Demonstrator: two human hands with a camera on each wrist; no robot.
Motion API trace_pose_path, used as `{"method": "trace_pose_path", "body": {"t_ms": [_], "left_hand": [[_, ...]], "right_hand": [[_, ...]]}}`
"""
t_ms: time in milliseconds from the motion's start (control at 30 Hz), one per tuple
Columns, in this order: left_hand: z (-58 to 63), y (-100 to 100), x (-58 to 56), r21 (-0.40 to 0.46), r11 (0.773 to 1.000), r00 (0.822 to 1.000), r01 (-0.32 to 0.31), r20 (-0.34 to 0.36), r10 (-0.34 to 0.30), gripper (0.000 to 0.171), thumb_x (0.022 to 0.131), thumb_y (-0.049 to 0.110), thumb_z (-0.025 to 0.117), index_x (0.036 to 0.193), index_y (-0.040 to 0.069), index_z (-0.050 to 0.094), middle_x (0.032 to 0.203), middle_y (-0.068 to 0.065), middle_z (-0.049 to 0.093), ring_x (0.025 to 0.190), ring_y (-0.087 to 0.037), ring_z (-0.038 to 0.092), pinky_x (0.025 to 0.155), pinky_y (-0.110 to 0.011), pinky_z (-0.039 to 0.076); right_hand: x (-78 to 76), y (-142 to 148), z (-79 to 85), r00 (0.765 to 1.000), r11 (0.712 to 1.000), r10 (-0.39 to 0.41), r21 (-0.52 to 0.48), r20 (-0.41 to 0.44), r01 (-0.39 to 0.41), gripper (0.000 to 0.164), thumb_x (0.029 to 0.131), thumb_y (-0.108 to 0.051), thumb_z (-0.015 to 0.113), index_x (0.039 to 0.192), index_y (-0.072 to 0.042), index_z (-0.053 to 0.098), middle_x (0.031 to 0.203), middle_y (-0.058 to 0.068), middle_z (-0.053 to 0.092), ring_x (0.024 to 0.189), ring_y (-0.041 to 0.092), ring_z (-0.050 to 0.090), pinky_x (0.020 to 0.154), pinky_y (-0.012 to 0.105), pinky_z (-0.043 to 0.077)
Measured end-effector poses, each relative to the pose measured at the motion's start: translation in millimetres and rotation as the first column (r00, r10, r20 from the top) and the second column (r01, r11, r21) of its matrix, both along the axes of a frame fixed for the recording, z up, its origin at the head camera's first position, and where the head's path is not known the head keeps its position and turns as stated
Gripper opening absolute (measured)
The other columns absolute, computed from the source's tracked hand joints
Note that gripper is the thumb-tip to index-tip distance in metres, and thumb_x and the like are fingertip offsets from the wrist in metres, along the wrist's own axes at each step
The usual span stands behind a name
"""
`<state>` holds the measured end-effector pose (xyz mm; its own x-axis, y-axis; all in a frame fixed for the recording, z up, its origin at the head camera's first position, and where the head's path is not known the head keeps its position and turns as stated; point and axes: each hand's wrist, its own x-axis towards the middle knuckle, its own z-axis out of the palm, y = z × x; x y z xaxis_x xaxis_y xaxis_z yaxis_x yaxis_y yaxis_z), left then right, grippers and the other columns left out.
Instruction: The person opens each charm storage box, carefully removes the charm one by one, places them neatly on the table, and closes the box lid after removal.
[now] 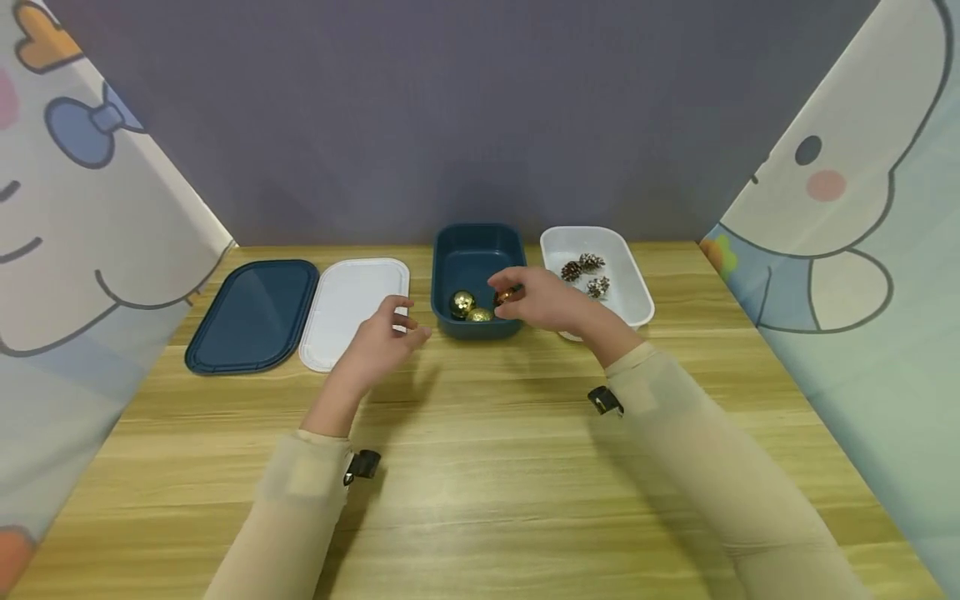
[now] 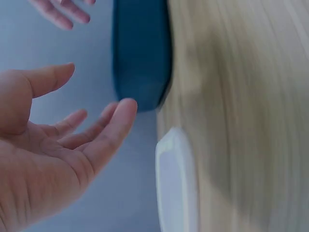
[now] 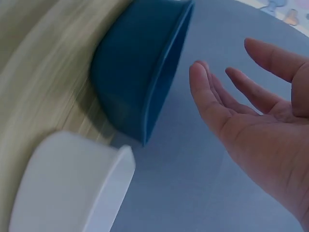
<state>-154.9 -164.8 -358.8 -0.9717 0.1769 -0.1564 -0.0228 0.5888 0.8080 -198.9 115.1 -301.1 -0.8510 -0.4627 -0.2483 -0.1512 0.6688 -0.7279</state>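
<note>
My right hand (image 1: 543, 300) hovers over the right side of a dark blue box (image 1: 480, 331), its fingers apart and holding nothing. The right wrist view shows that same hand above the rim with its palm bare. Inside the blue box lie a shiny gold bauble (image 1: 462, 303), a glittery gold bauble (image 1: 480, 315) and an orange bauble (image 1: 502, 296), partly hidden by the right hand. My left hand (image 1: 378, 346) floats over the right edge of a white lid (image 1: 348, 304), left of the blue box. Its fingers are loosely bent and grasp nothing.
To the right stands a white box (image 1: 633, 292) with frosted pine cones (image 1: 592, 262) in it. A dark blue lid (image 1: 255, 312) lies flat at the far left, beside the white lid. A grey partition (image 1: 480, 125) rises behind the wooden table (image 1: 480, 467).
</note>
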Motion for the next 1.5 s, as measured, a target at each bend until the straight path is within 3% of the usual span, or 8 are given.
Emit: {"method": "trace_pose_path", "body": {"t_ms": [167,367,600,800,1033,1067,1233,1500], "left_hand": [[-14.6,19,-18.1,0.0,1.0,0.999,0.027,0.032,-0.027,0.086,0.107,0.035,0.064,0.171,0.012,0.012,0.164,-0.026,0.042,0.145,-0.046,0.053,0.114,-0.061,0.049],[-22.8,34,-31.4,0.025,0.999,0.999,0.043,0.03,-0.043,0.091,0.107,0.037,0.065,0.173,0.014,0.005,0.171,-0.026,0.033,0.15,-0.046,0.048,0.119,-0.061,0.045],[-24.9,42,-35.8,0.018,1.0,0.997,0.017,0.071,-0.019,0.095,0.107,0.044,0.063,0.173,0.019,-0.001,0.176,-0.023,0.024,0.159,-0.045,0.033,0.127,-0.064,0.033],[-25.6,45,-35.7,0.079,0.997,0.996,0.013,0.089,-0.021,0.096,0.108,0.043,0.062,0.173,0.022,-0.005,0.178,-0.02,0.02,0.163,-0.043,0.027,0.129,-0.064,0.03],[-28.0,48,-35.1,0.094,0.995,0.994,0.036,0.099,-0.046,0.096,0.11,0.043,0.059,0.172,0.019,-0.01,0.18,-0.016,0.011,0.163,-0.041,0.027,0.131,-0.059,0.028],[-28.3,48,-34.9,0.106,0.994,0.994,0.036,0.099,-0.046,0.096,0.11,0.042,0.058,0.172,0.019,-0.011,0.18,-0.015,0.008,0.162,-0.041,0.028,0.13,-0.059,0.029],[-30.5,50,-33.3,0.173,0.985,0.993,0.021,0.11,-0.04,0.095,0.111,0.038,0.058,0.172,0.024,-0.013,0.181,-0.011,0.0,0.162,-0.04,0.03,0.13,-0.057,0.031],[-33.4,51,-33.0,0.158,0.987,0.991,0.026,0.127,-0.046,0.094,0.111,0.041,0.057,0.172,0.025,-0.013,0.18,-0.016,0.011,0.162,-0.039,0.032,0.13,-0.056,0.031]], "right_hand": [[-24.8,-1,-2.5,0.999,0.994,-0.037,0.099,-0.036,0.041,0.054,0.107,-0.014,0.064,0.159,-0.012,0.05,0.162,0.015,0.048,0.144,0.034,0.054,0.111,0.05,0.052],[-48.0,-2,-12.2,0.995,0.982,-0.018,0.186,-0.101,0.036,0.055,0.104,-0.01,0.069,0.157,-0.012,0.053,0.163,0.015,0.049,0.149,0.034,0.05,0.115,0.051,0.051],[-63.4,4,-28.1,0.985,0.958,0.085,0.283,-0.149,-0.04,0.062,0.103,-0.018,0.073,0.159,-0.009,0.049,0.162,0.017,0.05,0.149,0.036,0.05,0.117,0.053,0.048],[-65.6,11,-35.9,0.977,0.933,0.126,0.355,-0.171,-0.059,0.068,0.1,-0.029,0.078,0.159,-0.01,0.05,0.164,0.015,0.05,0.151,0.038,0.047,0.122,0.056,0.043],[-66.2,9,-40.9,0.962,0.885,0.173,0.463,-0.209,-0.059,0.062,0.098,-0.025,0.08,0.154,-0.008,0.058,0.152,0.013,0.064,0.152,0.041,0.045,0.135,0.062,0.003],[-66.4,9,-41.5,0.96,0.879,0.183,0.473,-0.212,-0.064,0.061,0.098,-0.023,0.079,0.153,-0.007,0.058,0.152,0.013,0.064,0.151,0.04,0.047,0.135,0.061,0.002],[-66.5,6,-46.4,0.949,0.868,0.215,0.49,-0.232,-0.077,0.055,0.098,-0.021,0.079,0.149,-0.006,0.062,0.147,0.014,0.068,0.145,0.038,0.055,0.135,0.059,0.01],[-64.9,9,-48.4,0.975,0.92,0.141,0.387,-0.171,-0.065,0.057,0.102,-0.024,0.075,0.154,-0.008,0.057,0.149,0.015,0.064,0.135,0.035,0.062,0.113,0.051,0.052]]}}
